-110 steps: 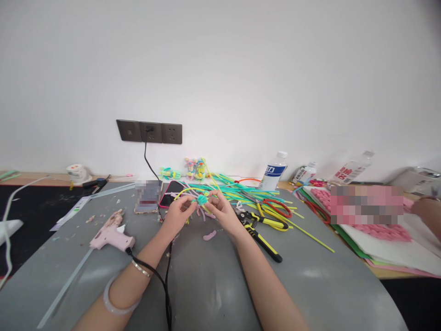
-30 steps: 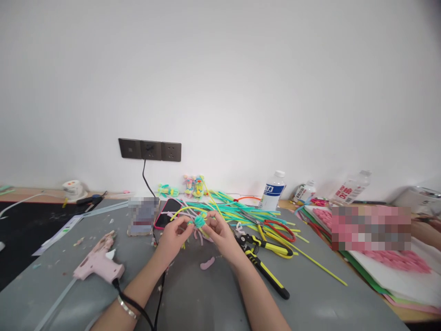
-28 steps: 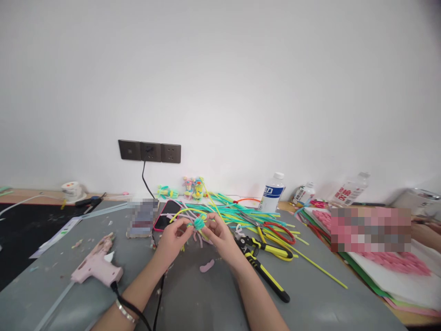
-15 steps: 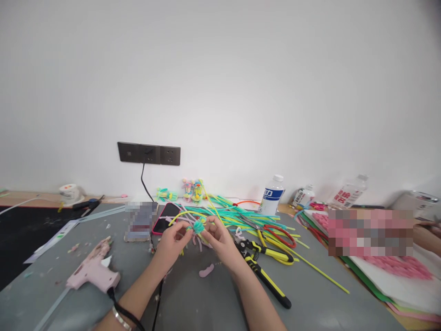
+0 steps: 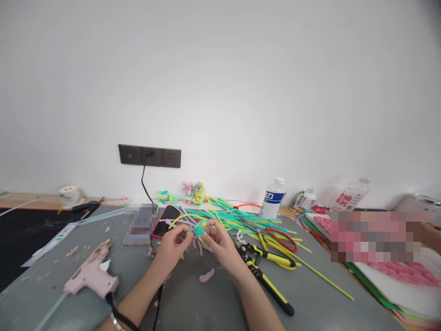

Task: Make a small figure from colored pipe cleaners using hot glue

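Between my hands is a small turquoise and yellow pipe-cleaner figure (image 5: 199, 230), raised above the grey table mat (image 5: 193, 303). My left hand (image 5: 176, 241) pinches its left end between thumb and fingers. On the other side, my right hand (image 5: 217, 239) grips it with thumb and fingertips. Loose turquoise and yellow pipe cleaners (image 5: 227, 216) lie in a heap just behind the hands. Black-and-yellow wire strippers (image 5: 265, 276) rest to the right of my right wrist. A short lilac piece (image 5: 207, 275) lies on the mat below the hands.
A pink glue gun (image 5: 93, 276) lies at left, its cord beside my left forearm. Behind are a phone (image 5: 166, 221), finished pipe-cleaner figures (image 5: 193, 193), red-handled scissors (image 5: 280, 239) and a white bottle (image 5: 273, 200). Another person's hand (image 5: 430, 234) shows at far right, near pink braided material (image 5: 403, 271).
The view has shifted slightly. Both hands keep their pinch on the pipe-cleaner figure, which appears turned a little between the fingers.
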Available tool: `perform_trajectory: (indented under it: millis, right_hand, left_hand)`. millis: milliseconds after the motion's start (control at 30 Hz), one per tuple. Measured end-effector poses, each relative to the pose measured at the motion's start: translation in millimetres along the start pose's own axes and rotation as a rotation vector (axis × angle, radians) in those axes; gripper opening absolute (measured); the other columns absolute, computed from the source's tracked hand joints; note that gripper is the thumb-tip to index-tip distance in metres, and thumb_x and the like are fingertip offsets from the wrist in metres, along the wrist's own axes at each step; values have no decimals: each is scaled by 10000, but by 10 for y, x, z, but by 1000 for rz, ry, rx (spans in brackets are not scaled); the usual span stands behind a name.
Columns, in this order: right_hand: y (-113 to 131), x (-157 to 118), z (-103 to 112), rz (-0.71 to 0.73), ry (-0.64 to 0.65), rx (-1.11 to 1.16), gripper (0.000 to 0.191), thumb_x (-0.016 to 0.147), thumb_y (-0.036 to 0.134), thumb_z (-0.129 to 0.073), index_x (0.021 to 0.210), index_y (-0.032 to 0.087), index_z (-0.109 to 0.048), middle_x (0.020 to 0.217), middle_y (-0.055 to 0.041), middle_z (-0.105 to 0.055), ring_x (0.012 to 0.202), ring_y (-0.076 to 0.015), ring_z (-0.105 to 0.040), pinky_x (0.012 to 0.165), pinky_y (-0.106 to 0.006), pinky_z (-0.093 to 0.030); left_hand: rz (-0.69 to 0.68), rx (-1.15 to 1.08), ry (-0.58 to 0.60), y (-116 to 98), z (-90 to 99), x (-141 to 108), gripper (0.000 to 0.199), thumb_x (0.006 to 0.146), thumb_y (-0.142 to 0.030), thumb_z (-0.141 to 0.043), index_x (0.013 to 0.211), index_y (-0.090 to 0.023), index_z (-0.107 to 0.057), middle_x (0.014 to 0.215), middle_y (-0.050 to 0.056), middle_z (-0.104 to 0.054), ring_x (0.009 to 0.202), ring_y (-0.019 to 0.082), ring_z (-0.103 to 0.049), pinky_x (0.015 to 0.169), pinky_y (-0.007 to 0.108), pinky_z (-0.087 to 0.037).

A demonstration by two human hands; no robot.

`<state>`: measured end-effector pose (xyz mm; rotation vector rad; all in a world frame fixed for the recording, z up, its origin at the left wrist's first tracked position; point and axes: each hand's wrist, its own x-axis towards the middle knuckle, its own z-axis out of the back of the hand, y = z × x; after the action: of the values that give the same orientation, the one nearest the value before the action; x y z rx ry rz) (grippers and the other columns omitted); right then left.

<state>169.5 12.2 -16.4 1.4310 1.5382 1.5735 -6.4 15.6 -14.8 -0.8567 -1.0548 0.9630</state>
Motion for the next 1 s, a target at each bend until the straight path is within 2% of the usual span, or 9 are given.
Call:
perform_trajectory:
  millis: [400,733,1000]
  right_hand:
    - [26,-1,-6,-9,-11,-4,347,844,473,-684,998,248,-469,651,78,-430,562,-109,-450,540,-244,-271]
    - [-5,15,-27,20,-7,40,354,831,481,-692,980,260,-457,662,72,-432,577,-128,-497,521,-240,-346]
    - [64,7,-36,44,-20,5,337,840,467,-689,980,250,-472,652,78,-445,552,-111,-450,548,-247,-322]
  left_hand:
    - [-4,6,-3,-27,4,-4,264,848,-414,-559,747,-175,-606,663,-10,-554,600,134,-505,569,226,-392]
    - [29,-26,-14,-96,3,9,276,792,-434,-595,691,-177,-583,609,-17,-547,575,136,-510,545,225,-393]
    - [8,-30,1,-72,7,3,293,826,-424,-587,678,-170,-578,634,-11,-579,594,135,-517,583,236,-401]
